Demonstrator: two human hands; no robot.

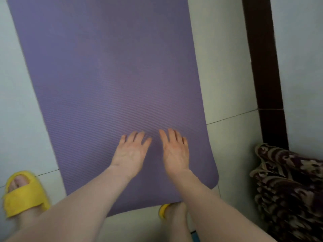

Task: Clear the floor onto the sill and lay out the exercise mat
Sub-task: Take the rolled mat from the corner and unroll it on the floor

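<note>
A purple ribbed exercise mat point(111, 75) lies unrolled on the pale tiled floor and runs from my feet up past the top of the view. My left hand point(130, 152) rests flat on the mat near its close end, fingers straight and spread. My right hand point(175, 151) lies flat beside it, a little apart, fingers straight too. Neither hand holds anything. The mat's near right corner point(212, 182) is rounded and lies flat.
My feet in yellow slippers stand at the mat's near end, the left slipper point(21, 194) beside it and the right slipper point(164, 209) at its edge. A dark patterned cushion point(288, 189) sits at the right. A dark brown skirting point(262, 58) runs along the right wall.
</note>
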